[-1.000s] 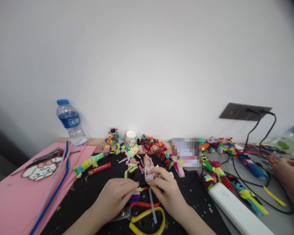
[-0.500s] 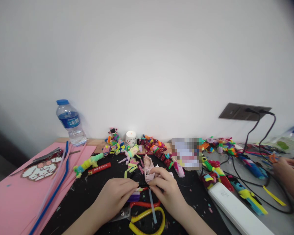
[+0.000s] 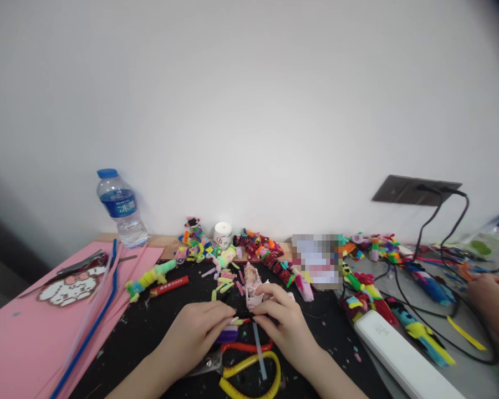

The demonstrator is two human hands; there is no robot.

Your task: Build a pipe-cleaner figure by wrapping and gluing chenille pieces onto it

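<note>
Showing white characters, too blurred for reading, on the water bottle (image 3: 120, 208) label at ten o'clock. Pinching a short pipe-cleaner piece (image 3: 242, 320) at centre between left hand (image 3: 195, 335) and right hand (image 3: 285, 324), fingertips pressed together. Barely shifting since before; co-worker's hand (image 3: 488, 288) at three o'clock sliding rightward, partly cut off. Hiding pixelated patch (image 3: 317, 260) contents.

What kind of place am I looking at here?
Probably a shared craft table against a wall: piles of pipe-cleaner figures, pink foam sheets, and a co-worker's hand at right.
</note>
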